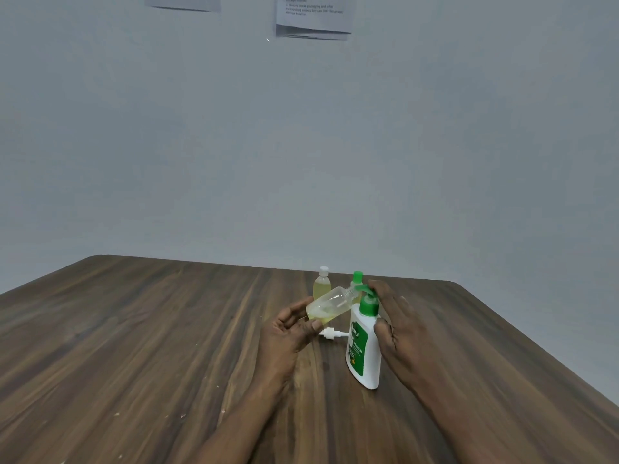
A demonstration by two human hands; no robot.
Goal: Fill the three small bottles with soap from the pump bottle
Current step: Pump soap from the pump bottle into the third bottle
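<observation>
- Your left hand point(291, 329) grips the open small bottle point(330, 304) by its base, with the fingers curled under it and the thumb on the near side.
- That bottle is off the worktop point(167, 329) and tilted. Its long axis runs from low left to high right, and its uncapped neck points up and right at the pump nozzle.
- A little pale yellow soap lies pooled at its lower, base end.
- The pump bottle point(366, 349) stands on its base right of the worktop's middle, roughly upright, with its green nozzle pointing left at the small bottle's neck.
- Your right hand point(398, 326) wraps the pump bottle from the right, fingers draped over the pump head and thumb against its shoulder.
- A loose white cap point(330, 333) lies on its side on the worktop between your left hand and the pump bottle.
- Near the far edge stand the white-capped bottle point(322, 284), which holds yellow soap, and the green-capped bottle point(357, 283). Both are upright, and the green-capped one is partly hidden.
</observation>
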